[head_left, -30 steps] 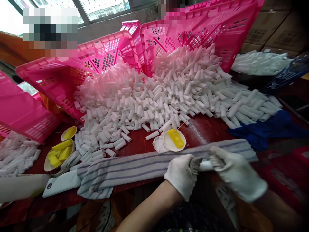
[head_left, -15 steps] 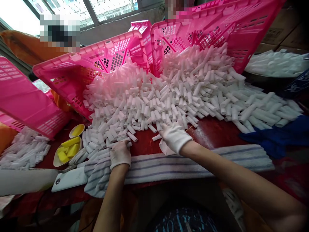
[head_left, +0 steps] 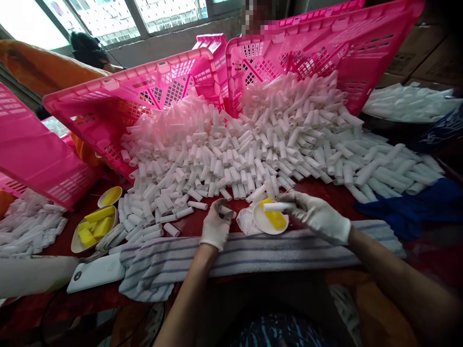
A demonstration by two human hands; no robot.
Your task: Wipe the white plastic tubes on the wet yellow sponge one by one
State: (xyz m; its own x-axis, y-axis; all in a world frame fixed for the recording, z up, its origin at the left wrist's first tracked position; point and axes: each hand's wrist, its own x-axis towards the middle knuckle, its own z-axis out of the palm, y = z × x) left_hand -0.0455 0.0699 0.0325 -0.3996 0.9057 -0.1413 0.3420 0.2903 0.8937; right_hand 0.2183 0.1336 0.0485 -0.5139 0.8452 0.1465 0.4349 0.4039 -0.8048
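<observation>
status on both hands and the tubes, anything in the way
Right hand holding white tube. Left hand at second tube, grip unclear. Plate with yellow piece between hands, possibly in the way.

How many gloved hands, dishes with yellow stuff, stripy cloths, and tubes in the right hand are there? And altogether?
Gloved hands, left hand and right hand: 2
Yellow-filled dishes: 3
Striped cloth: 1
Tube in the right hand: 1
Total: 7

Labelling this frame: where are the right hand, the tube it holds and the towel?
Right hand [head_left: 320, 217], head view: gloved middle.
Tube [head_left: 277, 206], head view: middle of its side.
Towel [head_left: 267, 254], head view: striped middle.
</observation>
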